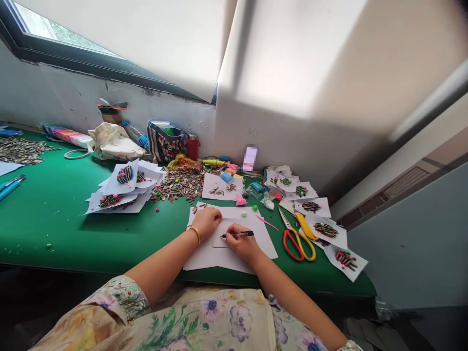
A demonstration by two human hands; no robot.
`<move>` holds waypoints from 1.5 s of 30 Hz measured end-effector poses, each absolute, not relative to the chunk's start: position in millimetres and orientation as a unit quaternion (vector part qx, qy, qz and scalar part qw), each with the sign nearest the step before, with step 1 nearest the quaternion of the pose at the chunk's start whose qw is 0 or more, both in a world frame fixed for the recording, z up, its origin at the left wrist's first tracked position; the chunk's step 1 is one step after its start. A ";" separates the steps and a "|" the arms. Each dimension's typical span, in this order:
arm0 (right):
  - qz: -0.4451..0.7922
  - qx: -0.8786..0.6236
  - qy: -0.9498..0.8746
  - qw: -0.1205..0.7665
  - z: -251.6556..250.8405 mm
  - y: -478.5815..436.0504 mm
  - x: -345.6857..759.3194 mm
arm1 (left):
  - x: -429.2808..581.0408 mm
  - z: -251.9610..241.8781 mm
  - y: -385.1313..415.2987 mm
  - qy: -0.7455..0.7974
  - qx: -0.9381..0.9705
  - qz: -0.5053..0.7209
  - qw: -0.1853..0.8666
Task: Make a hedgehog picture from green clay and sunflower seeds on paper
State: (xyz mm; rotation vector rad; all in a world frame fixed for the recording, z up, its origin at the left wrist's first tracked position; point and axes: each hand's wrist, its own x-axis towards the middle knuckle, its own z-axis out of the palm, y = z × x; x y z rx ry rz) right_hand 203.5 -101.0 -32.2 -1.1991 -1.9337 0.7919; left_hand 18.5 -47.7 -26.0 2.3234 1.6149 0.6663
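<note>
My right hand [241, 242] is closed around a black pen [244, 234], its tip low over a small white paper [218, 242]. My left hand [206, 223] lies on the upper left of that paper, fingers loosely bent and resting on it. Larger white sheets [197, 261] lie underneath. A few sunflower seeds [200, 206] sit on the sheets beyond my left hand. Near the top right of the sheets are a green clay ball [255, 208] and a pink plastic clay tool [266, 223].
Scissors [298, 239] and a yellow-handled cutter [306, 225] lie to the right, beside cards decorated with seeds [326, 230]. More such cards [122, 178] are stacked left. Behind are a seed pile [179, 184], clay packets [256, 187], a red bottle [192, 147] and bags [166, 141].
</note>
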 end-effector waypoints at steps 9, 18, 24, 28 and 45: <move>0.289 -0.480 -0.745 0.364 -32.8 -100.8 202.8 | 19.0 -25.1 -48.1 0.555 0.792 0.226 0.114; 0.272 -0.500 -0.734 0.370 -34.8 -99.5 203.1 | 19.7 -25.0 -48.8 0.559 0.789 0.224 0.118; 0.260 -0.515 -0.724 0.377 -36.2 -98.5 203.7 | 19.0 -25.1 -48.4 0.558 0.791 0.222 0.116; 0.254 -0.522 -0.720 0.381 -38.1 -97.1 204.6 | 18.4 -25.9 -47.8 0.556 0.793 0.222 0.115; 0.262 -0.527 -0.698 0.407 -33.3 -96.6 207.2 | 18.8 -25.4 -47.9 0.556 0.794 0.219 0.111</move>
